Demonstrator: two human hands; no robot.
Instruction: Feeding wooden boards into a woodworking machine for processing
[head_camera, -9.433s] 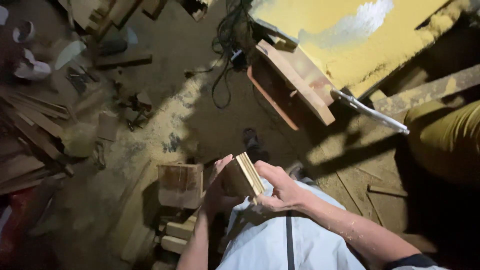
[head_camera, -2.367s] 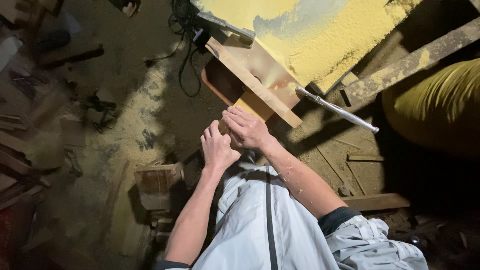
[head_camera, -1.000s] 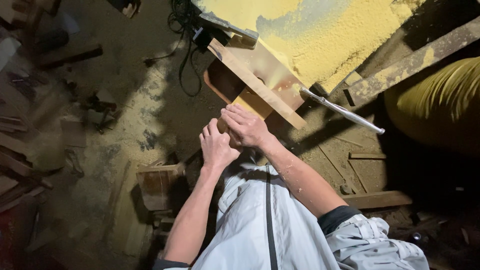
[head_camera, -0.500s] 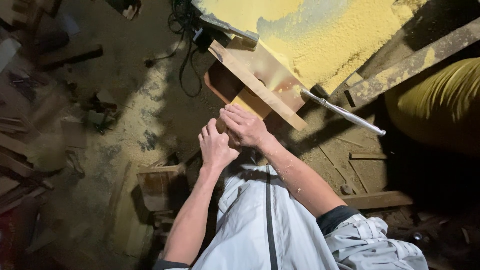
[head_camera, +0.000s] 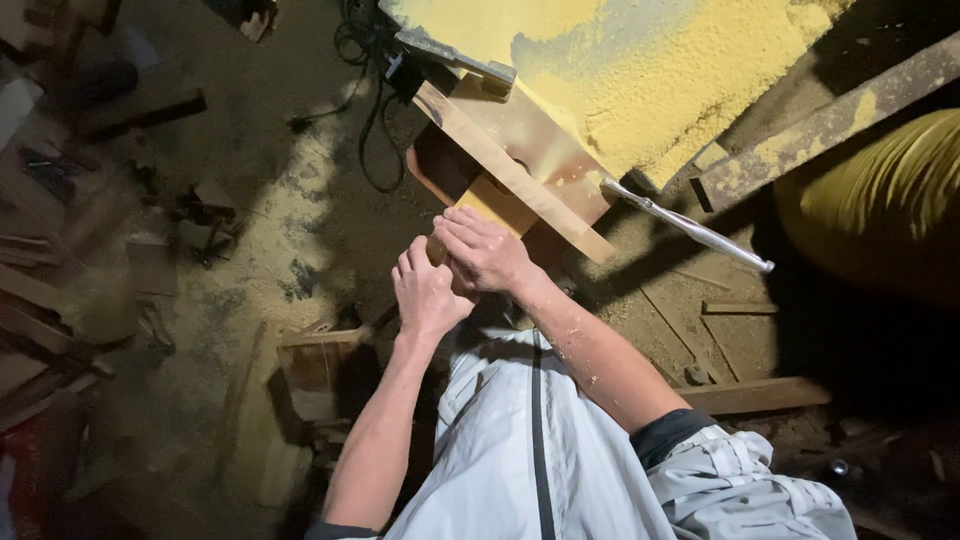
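Both hands press a small pale wooden block (head_camera: 492, 203) against the long wooden fence (head_camera: 510, 172) of a sawdust-covered machine table (head_camera: 560, 150). My right hand (head_camera: 485, 252) lies on top of the block's near end, fingers closed over it. My left hand (head_camera: 425, 293) grips the block's left side just below. Most of the block is hidden under the hands.
A heap of yellow sawdust (head_camera: 640, 70) covers the machine top. A metal rod (head_camera: 690, 226) sticks out to the right. Black cables (head_camera: 370, 100) trail on the floor. A wooden box (head_camera: 312, 365) and scrap planks (head_camera: 40, 300) lie at the left. A yellow sack (head_camera: 880, 200) sits at right.
Nine seconds ago I held the block low over the floor near the box. Since then both hands have brought it up to the fence; over the last second they barely move.
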